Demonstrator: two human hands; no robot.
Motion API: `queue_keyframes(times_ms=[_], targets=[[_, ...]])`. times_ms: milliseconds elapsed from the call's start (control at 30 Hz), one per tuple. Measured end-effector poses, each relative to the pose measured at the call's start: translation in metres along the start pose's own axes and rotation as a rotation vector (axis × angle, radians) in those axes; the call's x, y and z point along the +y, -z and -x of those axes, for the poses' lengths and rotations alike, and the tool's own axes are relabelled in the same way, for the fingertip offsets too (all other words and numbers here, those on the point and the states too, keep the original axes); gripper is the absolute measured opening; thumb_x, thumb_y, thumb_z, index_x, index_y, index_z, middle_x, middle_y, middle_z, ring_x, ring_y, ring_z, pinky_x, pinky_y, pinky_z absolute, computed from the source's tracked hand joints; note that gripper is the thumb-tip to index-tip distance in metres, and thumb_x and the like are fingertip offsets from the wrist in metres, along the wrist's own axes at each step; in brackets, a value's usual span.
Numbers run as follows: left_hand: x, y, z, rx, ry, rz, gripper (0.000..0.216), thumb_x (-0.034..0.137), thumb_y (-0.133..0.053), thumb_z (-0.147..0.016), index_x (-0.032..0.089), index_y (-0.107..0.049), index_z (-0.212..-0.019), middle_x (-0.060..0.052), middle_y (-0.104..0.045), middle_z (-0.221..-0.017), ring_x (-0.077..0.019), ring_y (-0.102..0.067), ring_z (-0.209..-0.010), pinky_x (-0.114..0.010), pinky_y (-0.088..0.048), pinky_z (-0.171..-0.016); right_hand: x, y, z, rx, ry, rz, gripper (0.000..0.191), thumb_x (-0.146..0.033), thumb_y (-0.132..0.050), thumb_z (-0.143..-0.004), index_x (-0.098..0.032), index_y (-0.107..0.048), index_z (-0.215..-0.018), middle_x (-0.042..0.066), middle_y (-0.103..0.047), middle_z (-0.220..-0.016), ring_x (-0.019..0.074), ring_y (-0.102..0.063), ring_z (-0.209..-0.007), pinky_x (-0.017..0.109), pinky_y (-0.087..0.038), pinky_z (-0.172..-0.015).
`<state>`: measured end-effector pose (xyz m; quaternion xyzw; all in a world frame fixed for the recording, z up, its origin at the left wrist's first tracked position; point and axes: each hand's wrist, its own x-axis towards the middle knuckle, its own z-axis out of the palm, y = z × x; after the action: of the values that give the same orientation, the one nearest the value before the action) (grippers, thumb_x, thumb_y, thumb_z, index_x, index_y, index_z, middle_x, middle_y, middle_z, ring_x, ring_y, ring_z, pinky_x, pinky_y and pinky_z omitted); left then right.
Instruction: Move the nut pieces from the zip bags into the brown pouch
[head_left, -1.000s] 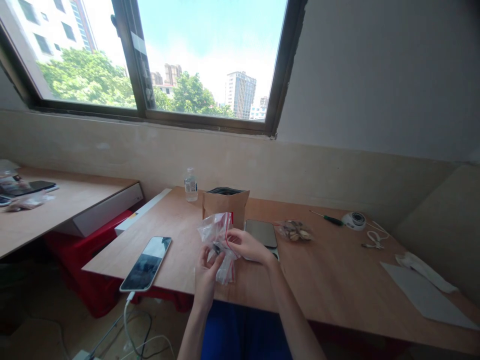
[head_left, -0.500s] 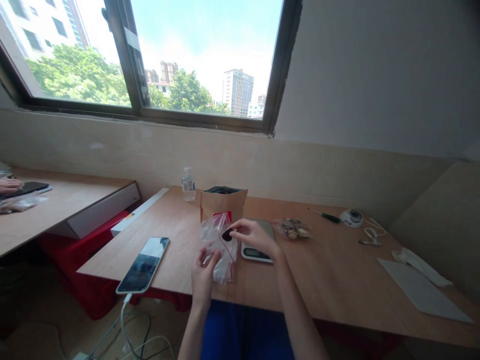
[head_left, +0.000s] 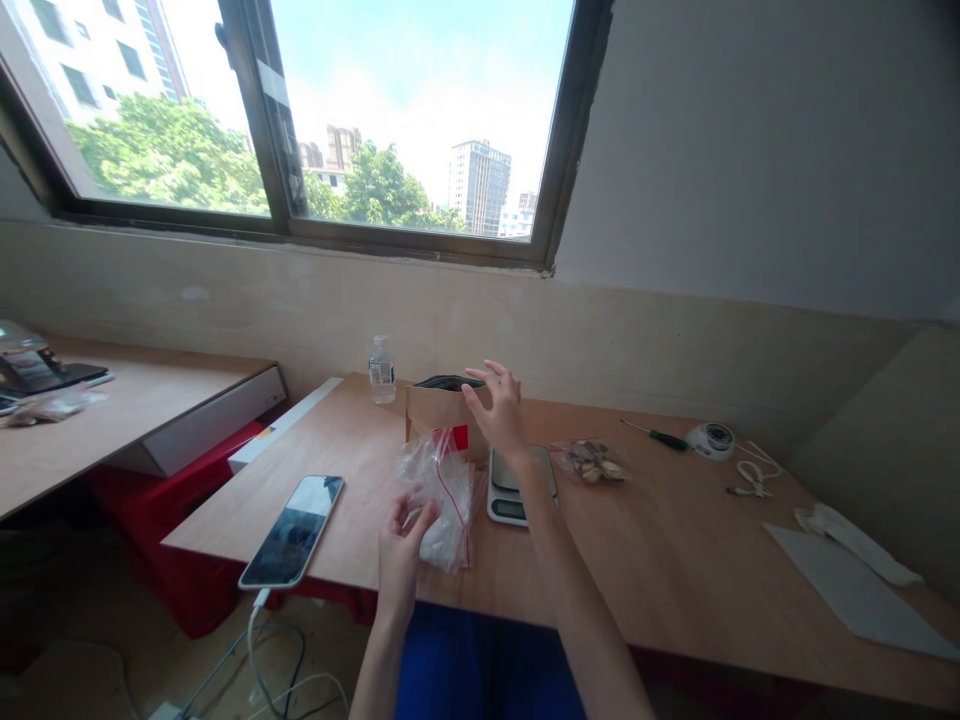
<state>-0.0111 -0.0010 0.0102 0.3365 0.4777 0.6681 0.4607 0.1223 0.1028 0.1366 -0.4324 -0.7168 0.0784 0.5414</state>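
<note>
My left hand [head_left: 405, 530] is closed at the left edge of the clear zip-lock bags [head_left: 448, 525] with red seal strips, pinching the plastic. The bags lie near the table's front, before a standing brown kraft pouch [head_left: 424, 410]. The pouch's mouth is open and its inside is dark. My right hand [head_left: 499, 400] hovers at the right side of that mouth, fingers spread, with nothing visible in it. Beneath my right forearm is a white kitchen scale [head_left: 508, 508], partly covered by the arm. No dark piece shows now.
A bag of light and brown pieces [head_left: 592, 460] lies right of the scale. Farther right are a screwdriver [head_left: 667, 439], a dome camera [head_left: 711, 441] and a grey sheet [head_left: 847, 585]. Left stand a water bottle [head_left: 382, 375] and a cabled phone [head_left: 296, 530].
My right hand has moved up and away from the bags to the pouch's mouth, its fingers now apart. The small dark piece it pinched is out of sight. My left hand stays at the bags.
</note>
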Motion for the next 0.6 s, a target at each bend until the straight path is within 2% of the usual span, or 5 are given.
queue_keyframes(times_ms=[100,233,333,433,600], targets=[[0.003,0.000,0.001,-0.025,-0.008,0.000,0.051,0.036,-0.071,-0.066,0.017,-0.056,-0.111,-0.004,-0.069,-0.091,-0.0175,-0.064,-0.087,-0.026,-0.050,-0.078,-0.006,-0.002,0.043,0.007,-0.054,-0.074,0.029,-0.038,-0.042,-0.090,-0.023,-0.059,-0.107,0.009,-0.049,-0.121,0.0228,-0.040,-0.119,0.043,-0.026,-0.105],[0.003,-0.003,0.004,-0.086,-0.020,0.011,0.048,0.033,-0.072,-0.065,0.017,-0.057,-0.108,-0.003,-0.069,-0.090,-0.0176,-0.064,-0.088,-0.027,-0.049,-0.080,0.000,-0.008,0.088,-0.168,-0.300,-0.300,0.042,-0.047,-0.049,-0.085,-0.019,-0.049,-0.117,0.011,-0.054,-0.117,0.0220,-0.052,-0.107,0.038,-0.040,-0.094],[0.001,-0.003,0.004,-0.124,-0.023,0.003,0.044,0.031,-0.071,-0.065,0.017,-0.059,-0.104,-0.004,-0.070,-0.088,-0.0186,-0.064,-0.086,-0.029,-0.049,-0.080,0.018,-0.013,0.100,-0.273,-0.456,-0.487,0.042,-0.053,-0.052,-0.081,-0.016,-0.054,-0.099,0.009,-0.064,-0.096,0.0208,-0.061,-0.088,0.034,-0.047,-0.081],[0.004,0.000,0.002,-0.096,-0.034,-0.020,0.038,0.033,-0.067,-0.068,0.015,-0.060,-0.101,-0.005,-0.069,-0.086,-0.0196,-0.064,-0.086,-0.030,-0.050,-0.077,0.038,-0.016,0.101,-0.105,-0.536,-0.459,0.044,-0.060,-0.052,-0.076,-0.017,-0.054,-0.083,0.009,-0.064,-0.083,0.0215,-0.061,-0.079,0.034,-0.048,-0.075],[0.011,-0.004,0.001,-0.069,-0.087,-0.089,0.040,0.039,-0.061,-0.071,0.016,-0.059,-0.104,-0.009,-0.065,-0.102,-0.0204,-0.062,-0.090,-0.029,-0.049,-0.072,0.045,-0.025,0.111,-0.005,-0.565,-0.347,0.039,-0.058,-0.040,-0.083,-0.021,-0.046,-0.090,0.007,-0.062,-0.081,0.0203,-0.061,-0.073,0.033,-0.048,-0.069]])
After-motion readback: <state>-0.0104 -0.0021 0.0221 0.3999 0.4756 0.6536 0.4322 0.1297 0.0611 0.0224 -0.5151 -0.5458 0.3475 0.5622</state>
